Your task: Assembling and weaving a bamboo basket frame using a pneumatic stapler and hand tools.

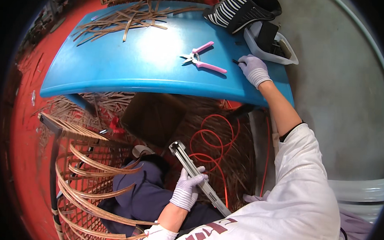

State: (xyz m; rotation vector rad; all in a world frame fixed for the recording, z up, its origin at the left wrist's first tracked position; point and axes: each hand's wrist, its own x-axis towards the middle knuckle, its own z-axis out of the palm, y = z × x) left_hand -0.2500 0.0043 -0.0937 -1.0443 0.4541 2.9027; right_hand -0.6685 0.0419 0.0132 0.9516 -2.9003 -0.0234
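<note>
My left hand (pixel 187 191), in a white striped glove, is closed around a long grey metal rail (pixel 210 192) above my lap. It looks like the magazine of a staple gun; its slotted end points up toward the table, and its lower end is hidden by my shirt. On the right side of the blue table (pixel 130 77), my gloved right hand (pixel 254 70) pinches a small dark strip (pixel 235 61), too small to name surely. Left of that hand lie pruning shears (pixel 208 66) with pink handles, blades apart.
Rattan strips (pixel 125 22) are heaped at the table's far left. A white plastic tub (pixel 278 57) holding dark things stands by my right hand, beside a black-and-white striped item (pixel 231 13). A woven rattan frame (pixel 88 171) stands left of my legs; a red hose (pixel 208 131) coils below.
</note>
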